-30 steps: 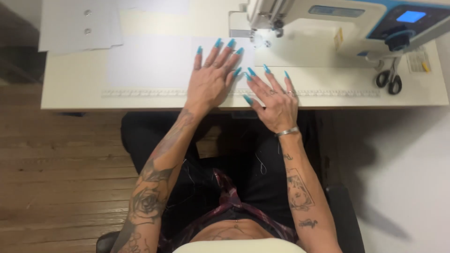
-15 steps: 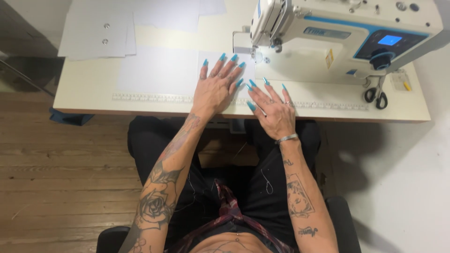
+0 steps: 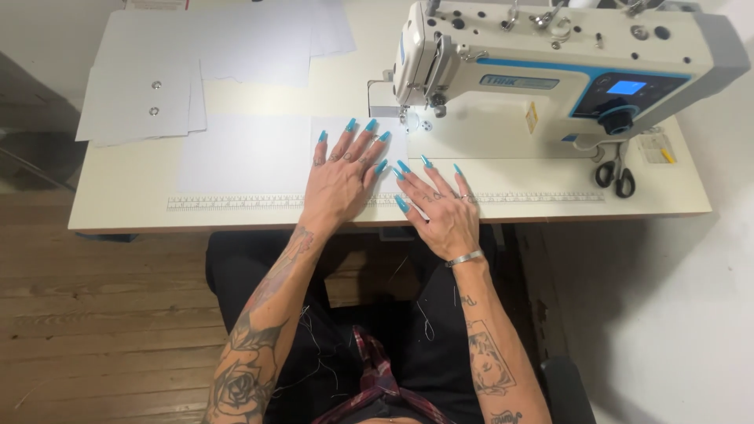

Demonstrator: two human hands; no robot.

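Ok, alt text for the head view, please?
Both hands lie flat on white fabric on a sewing table, left hand beside right hand, before a white and blue sewing machine. Scissors lie at right.

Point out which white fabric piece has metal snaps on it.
The white fabric piece at the table's far left corner: two small metal snaps sit on it. The piece under the left hand is plain.
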